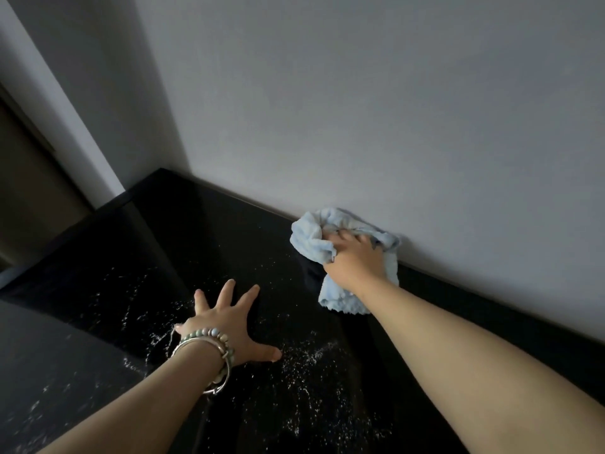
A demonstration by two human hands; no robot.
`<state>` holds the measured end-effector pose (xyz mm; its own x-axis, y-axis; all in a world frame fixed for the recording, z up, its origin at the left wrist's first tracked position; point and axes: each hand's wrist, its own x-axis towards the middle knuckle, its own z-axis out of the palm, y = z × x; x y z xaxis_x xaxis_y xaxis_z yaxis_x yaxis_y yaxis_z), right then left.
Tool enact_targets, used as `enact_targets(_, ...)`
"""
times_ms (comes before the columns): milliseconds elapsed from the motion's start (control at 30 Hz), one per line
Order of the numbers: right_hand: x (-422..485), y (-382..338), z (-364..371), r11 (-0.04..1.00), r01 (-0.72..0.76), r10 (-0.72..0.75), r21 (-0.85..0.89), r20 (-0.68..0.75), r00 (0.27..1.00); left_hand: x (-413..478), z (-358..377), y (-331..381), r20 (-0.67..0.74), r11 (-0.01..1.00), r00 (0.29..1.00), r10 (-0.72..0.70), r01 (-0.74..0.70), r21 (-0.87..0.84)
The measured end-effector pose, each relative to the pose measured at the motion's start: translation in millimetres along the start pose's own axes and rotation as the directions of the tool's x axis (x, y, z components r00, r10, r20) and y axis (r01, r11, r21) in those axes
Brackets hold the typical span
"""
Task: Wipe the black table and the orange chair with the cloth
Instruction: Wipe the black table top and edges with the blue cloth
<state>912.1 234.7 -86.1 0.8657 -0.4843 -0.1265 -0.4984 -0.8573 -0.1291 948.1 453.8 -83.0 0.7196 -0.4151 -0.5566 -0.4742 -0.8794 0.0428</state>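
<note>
Nearest to me, two bare forearms reach forward over a glossy black desk [163, 240]. The left wrist wears stacked bracelets [209, 352], one of pale round beads and one thin metal band. The left hand [226, 326] lies flat on the desk, released, fingers straight and spread wide, holding nothing. Around it and on the near side of it, white specks [307, 358] are scattered over the dark, mirror-smooth top; I cannot tell whether they are water or dust. Farther out and to the right, the right hand [355, 257] presses down on the cloth [314, 237], fingers curled into its folds and grasping it. The cloth is pale blue, fluffy and bunched, its long axis running roughly along the right forearm, and its far end touches the desk's back edge where it meets the plain grey wall [393, 109]. The speckled patch lies from the cloth toward me and to the left, so I judge the next stroke should draw the cloth back that way. The orange chair is not in view.
</note>
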Motion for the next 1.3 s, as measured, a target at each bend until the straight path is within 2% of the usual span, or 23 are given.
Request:
enact_targets(167,-45.8,14.2,4.6,0.991,0.131,-0.131,0.016,0.025,0.991,-3.2,-3.3,0.7,-0.002,1.0,1.0,0.003,-0.003,-0.006)
enact_targets(267,-96.6,17.3,12.8,0.975,0.222,-0.222,0.0,-0.033,0.974,-10.2,-1.8,0.3,-0.011,1.0,1.0,0.008,-0.008,-0.027)
enact_targets(333,-129.6,15.4,13.9,0.963,0.253,-0.248,0.09,-0.059,0.967,-17.5,3.9,0.9,-0.025,0.999,1.0,0.008,-0.009,-0.047)
enact_targets(400,-158.3,17.0,16.3,0.944,0.277,-0.28,0.181,-0.01,0.96,-29.3,12.7,2.0,-0.022,0.998,1.0,0.016,-0.017,-0.056)
enact_targets(500,-180.4,26.0,-4.1,0.896,0.352,-0.405,0.27,0.173,0.898,-52.9,30.3,-1.7,-0.023,0.997,0.998,0.058,-0.059,-0.049)
enact_targets(567,-170.9,32.1,-26.2,0.907,0.234,-0.317,0.35,0.202,0.927,-66.1,38.8,-8.9,-0.04,0.995,0.994,0.098,-0.099,-0.033)
enact_targets(600,-160.8,39.8,-28.4,0.931,0.165,-0.22,0.324,0.139,0.965,-71.6,42.8,-12.0,-0.039,0.993,0.993,0.113,-0.114,-0.03)
enact_targets(667,-147.0,48.4,-20.6,0.989,0.04,-0.038,0.139,-0.017,0.999,-82.5,48.7,-14.3,-0.033,0.991,0.991,0.127,-0.128,-0.039)
enact_targets(700,-144.9,49.8,-8.4,0.997,-0.007,0.011,0.081,-0.046,0.999,-88.0,50.6,-14.4,-0.025,0.99,0.991,0.13,-0.131,-0.046)
enact_targets(767,-157.6,41.0,19.1,0.994,-0.061,0.066,0.095,-0.052,0.996,-98.3,55.8,-14.8,-0.007,0.989,0.991,0.133,-0.133,-0.061)
enact_targets(800,-169.5,34.5,29.0,0.992,-0.028,0.039,0.123,-0.085,0.996,-102.0,58.6,-15.5,-0.006,0.989,0.991,0.137,-0.137,-0.064)
enact_targets(900,-211.5,21.2,42.4,0.96,0.208,-0.173,0.187,-0.185,0.967,-113.0,66.6,-18.1,-0.021,0.987,0.989,0.149,-0.15,-0.056)
enact_targets(1033,-263.9,24.0,46.4,0.87,0.356,-0.359,0.341,-0.055,0.932,-124.8,74.5,-17.9,-0.047,0.989,0.989,0.139,-0.141,-0.048)
enact_targets(1100,-265.9,31.9,29.9,0.845,0.301,-0.311,0.443,-0.053,0.949,-132.2,79.1,-16.5,-0.051,0.988,0.989,0.142,-0.144,-0.046)
enact_targets(1133,-257.9,40.4,24.4,0.868,0.235,-0.227,0.438,-0.072,0.971,-135.8,81.2,-16.1,-0.048,0.988,0.989,0.141,-0.144,-0.049)
enact_targets(1233,-229.5,74.5,32.3,0.967,-0.048,0.073,0.251,-0.094,0.993,-146.9,86.4,-15.0,-0.026,0.989,0.99,0.141,-0.142,-0.034)
enact_targets(1300,-235.1,69.7,42.9,0.975,-0.16,0.175,0.155,-0.089,0.981,-153.7,91.3,-13.2,-0.015,0.989,0.99,0.143,-0.143,-0.036)
